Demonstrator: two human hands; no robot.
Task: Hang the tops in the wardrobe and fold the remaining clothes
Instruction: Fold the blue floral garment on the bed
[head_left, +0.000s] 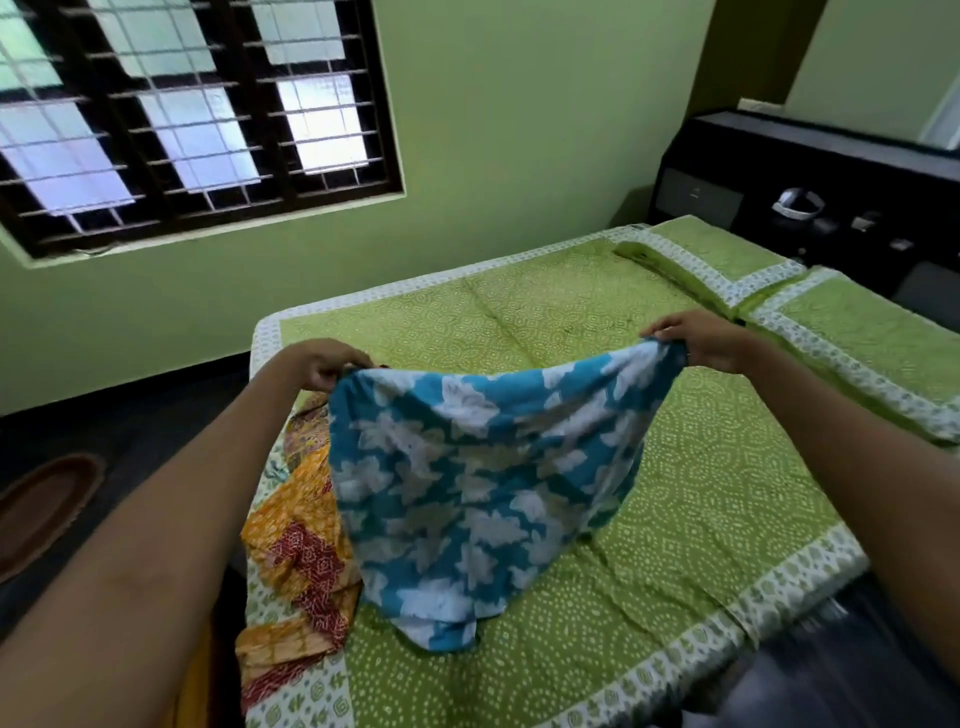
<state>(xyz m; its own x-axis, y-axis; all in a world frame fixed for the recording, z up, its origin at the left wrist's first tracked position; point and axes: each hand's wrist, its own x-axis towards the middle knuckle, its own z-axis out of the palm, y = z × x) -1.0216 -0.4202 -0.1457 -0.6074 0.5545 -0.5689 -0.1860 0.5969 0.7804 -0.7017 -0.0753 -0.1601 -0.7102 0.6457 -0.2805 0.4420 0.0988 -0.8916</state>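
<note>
fingers of the left hand and right hand are curled, pinching the blue cloth's top corners; it is held over the bed, partly hiding an orange garment; pillows are seen right.

A bed in a green dotted bedspread with a white patterned border fills a green-walled room. Two matching pillows lie at its head against a dark headboard. A barred window lets in daylight at left; a brown mat rests on the dark floor.
</note>
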